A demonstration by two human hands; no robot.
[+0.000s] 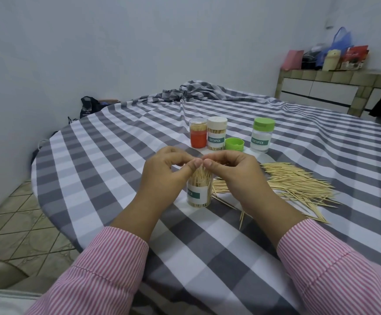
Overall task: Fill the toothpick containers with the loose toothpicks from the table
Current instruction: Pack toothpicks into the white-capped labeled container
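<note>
A clear, lidless toothpick container (199,193) with a white and teal label stands upright before me, packed with toothpicks. My left hand (169,169) and my right hand (232,171) meet over its mouth, fingers curled, pinching the bundle of toothpick tops that sticks out. A heap of loose toothpicks (296,185) lies on the checked cloth to the right of the container. Farther back stand a red-labelled container (198,135), a full one with a cream lid (217,133) and an empty-looking one with a green lid (262,135). A loose green lid (234,144) lies between them.
The round table (116,155) wears a grey and white checked cloth, bunched at the far edge (196,89). The table's left edge drops to a tiled floor (21,214). A tiled counter (330,87) with bags stands at the back right.
</note>
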